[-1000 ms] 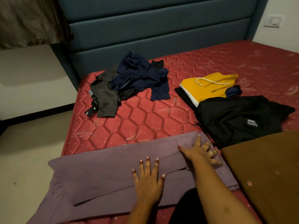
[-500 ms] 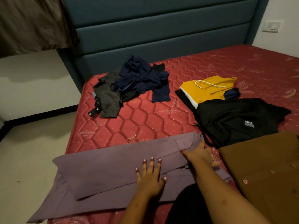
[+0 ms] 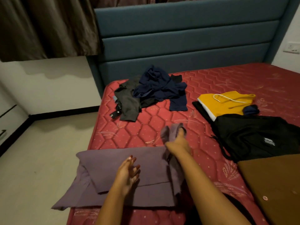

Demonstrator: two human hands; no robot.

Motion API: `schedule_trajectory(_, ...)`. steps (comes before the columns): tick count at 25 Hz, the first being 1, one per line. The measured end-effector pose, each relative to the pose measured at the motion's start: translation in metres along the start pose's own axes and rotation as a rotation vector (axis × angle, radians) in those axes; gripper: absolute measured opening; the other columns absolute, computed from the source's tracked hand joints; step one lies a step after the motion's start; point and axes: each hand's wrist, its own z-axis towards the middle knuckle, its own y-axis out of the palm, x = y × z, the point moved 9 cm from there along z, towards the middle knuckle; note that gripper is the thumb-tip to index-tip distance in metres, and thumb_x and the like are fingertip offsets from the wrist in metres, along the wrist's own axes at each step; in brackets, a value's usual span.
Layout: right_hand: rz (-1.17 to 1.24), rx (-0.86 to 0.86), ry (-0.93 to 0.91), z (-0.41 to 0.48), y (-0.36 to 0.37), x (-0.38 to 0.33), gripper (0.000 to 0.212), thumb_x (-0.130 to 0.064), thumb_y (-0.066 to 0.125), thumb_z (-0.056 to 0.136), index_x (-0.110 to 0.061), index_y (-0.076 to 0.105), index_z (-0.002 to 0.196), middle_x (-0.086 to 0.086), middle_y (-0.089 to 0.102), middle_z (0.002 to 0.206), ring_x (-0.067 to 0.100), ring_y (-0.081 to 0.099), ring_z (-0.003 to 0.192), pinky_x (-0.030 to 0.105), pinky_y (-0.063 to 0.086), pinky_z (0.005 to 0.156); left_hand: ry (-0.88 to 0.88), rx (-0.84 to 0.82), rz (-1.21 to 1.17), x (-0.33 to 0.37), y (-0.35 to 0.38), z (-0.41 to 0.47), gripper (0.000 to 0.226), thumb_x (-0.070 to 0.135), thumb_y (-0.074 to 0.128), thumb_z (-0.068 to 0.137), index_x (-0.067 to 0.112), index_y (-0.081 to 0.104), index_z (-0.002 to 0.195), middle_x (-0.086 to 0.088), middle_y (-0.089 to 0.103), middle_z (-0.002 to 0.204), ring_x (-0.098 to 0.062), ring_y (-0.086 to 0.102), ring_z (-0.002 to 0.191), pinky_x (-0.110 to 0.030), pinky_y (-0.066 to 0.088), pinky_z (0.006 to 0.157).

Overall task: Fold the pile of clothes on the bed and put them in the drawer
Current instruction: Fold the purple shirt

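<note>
A purple garment (image 3: 113,169) lies folded lengthwise across the near edge of the red mattress (image 3: 162,127). My right hand (image 3: 177,140) grips its right end and holds that end lifted off the bed, the cloth bunched above my fingers. My left hand (image 3: 129,172) rests on the middle of the garment with its fingers relaxed. Farther back lies an unfolded pile of navy and grey clothes (image 3: 151,93). At the right sit a yellow garment (image 3: 227,103), a black garment (image 3: 256,137) and a brown buttoned garment (image 3: 276,184).
A blue padded headboard (image 3: 178,39) stands behind the bed. Bare floor (image 3: 40,159) runs along the left side, with a dark curtain (image 3: 45,26) above it. A wall socket (image 3: 291,47) is at the far right.
My right hand has closed on the garment's right end and lifted it up and leftward. My left hand slid left along the cloth. The camera tilted up.
</note>
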Motion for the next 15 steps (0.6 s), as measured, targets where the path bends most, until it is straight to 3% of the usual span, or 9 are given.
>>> schedule_trajectory(1, -0.053, -0.032, -0.062, -0.009, 0.017, -0.028, 0.094, -0.032, 0.065, 0.082, -0.03, 0.002, 0.153, 0.021, 0.05, 0.136, 0.04, 0.054, 0.118, 0.041, 0.045, 0.094, -0.009, 0.006, -0.083, 0.011, -0.017, -0.003, 0.04, 0.038, 0.034, 0.102, 0.023, 0.046, 0.137, -0.001, 0.052, 0.13, -0.03, 0.048, 0.125, -0.041, 0.035, 0.102)
schedule_trajectory(3, -0.108, -0.086, -0.198, -0.029, 0.058, -0.079, 0.097, -0.038, 0.065, 0.083, -0.032, -0.002, 0.153, 0.019, 0.047, 0.14, 0.039, 0.052, 0.121, 0.041, 0.044, 0.094, -0.015, -0.002, -0.236, 0.025, -0.05, 0.0, 0.053, 0.051, 0.028, 0.1, 0.024, 0.04, 0.143, -0.002, 0.049, 0.141, -0.031, 0.053, 0.117, -0.042, 0.038, 0.099)
schedule_trajectory(5, 0.081, -0.304, -0.268, -0.055, 0.12, -0.114, 0.093, -0.044, 0.064, 0.085, -0.037, -0.001, 0.152, 0.012, 0.045, 0.143, 0.036, 0.054, 0.119, 0.043, 0.049, 0.092, -0.007, 0.026, -0.367, 0.038, -0.086, 0.001, 0.061, 0.06, 0.024, 0.097, 0.024, 0.041, 0.143, -0.008, 0.055, 0.134, -0.03, 0.06, 0.102, -0.04, 0.045, 0.087)
schedule_trajectory(7, 0.373, -0.569, -0.142, -0.079, 0.176, -0.118, 0.077, -0.041, 0.06, 0.089, -0.042, 0.012, 0.15, 0.005, 0.056, 0.124, 0.027, 0.064, 0.093, 0.039, 0.057, 0.073, 0.016, 0.086, -0.443, 0.045, -0.119, 0.0, 0.063, 0.056, 0.024, 0.098, 0.015, 0.042, 0.142, -0.013, 0.061, 0.125, -0.028, 0.062, 0.106, -0.034, 0.049, 0.083)
schedule_trajectory(8, 0.41, -0.556, -0.118, -0.079, 0.189, -0.111, 0.065, -0.037, 0.057, 0.092, -0.036, 0.024, 0.148, 0.005, 0.06, 0.11, 0.024, 0.063, 0.082, 0.036, 0.055, 0.067, 0.012, 0.105, -0.432, 0.045, -0.133, 0.0, 0.062, 0.055, 0.027, 0.099, 0.012, 0.044, 0.14, -0.014, 0.059, 0.129, -0.028, 0.058, 0.115, -0.034, 0.045, 0.088)
schedule_trajectory(9, 0.343, -0.466, -0.171, -0.072, 0.188, -0.107, 0.055, -0.033, 0.053, 0.095, -0.029, 0.034, 0.146, 0.005, 0.062, 0.106, 0.025, 0.064, 0.084, 0.035, 0.053, 0.071, -0.004, 0.097, -0.385, 0.044, -0.14, -0.002, 0.06, 0.054, 0.032, 0.097, 0.011, 0.05, 0.135, -0.013, 0.058, 0.131, -0.031, 0.054, 0.118, -0.037, 0.043, 0.091)
schedule_trajectory(12, -0.245, -0.226, -0.435, -0.047, 0.186, -0.078, 0.051, -0.032, 0.048, 0.097, -0.019, 0.038, 0.146, 0.006, 0.05, 0.142, 0.025, 0.047, 0.128, 0.031, 0.036, 0.106, -0.085, 0.041, -0.208, 0.039, -0.145, -0.002, 0.046, 0.048, 0.046, 0.095, 0.009, 0.065, 0.112, -0.013, 0.072, 0.103, -0.031, 0.062, 0.099, -0.041, 0.048, 0.08)
schedule_trajectory(15, -0.625, -0.256, -0.706, -0.064, 0.212, -0.046, 0.058, -0.045, 0.039, 0.096, -0.03, 0.025, 0.151, -0.004, 0.028, 0.156, 0.02, 0.028, 0.143, 0.035, 0.017, 0.117, -0.146, 0.031, 0.04, 0.049, -0.141, 0.009, 0.036, 0.039, 0.065, 0.085, 0.009, 0.068, 0.104, -0.014, 0.072, 0.095, -0.032, 0.066, 0.092, -0.042, 0.052, 0.076)
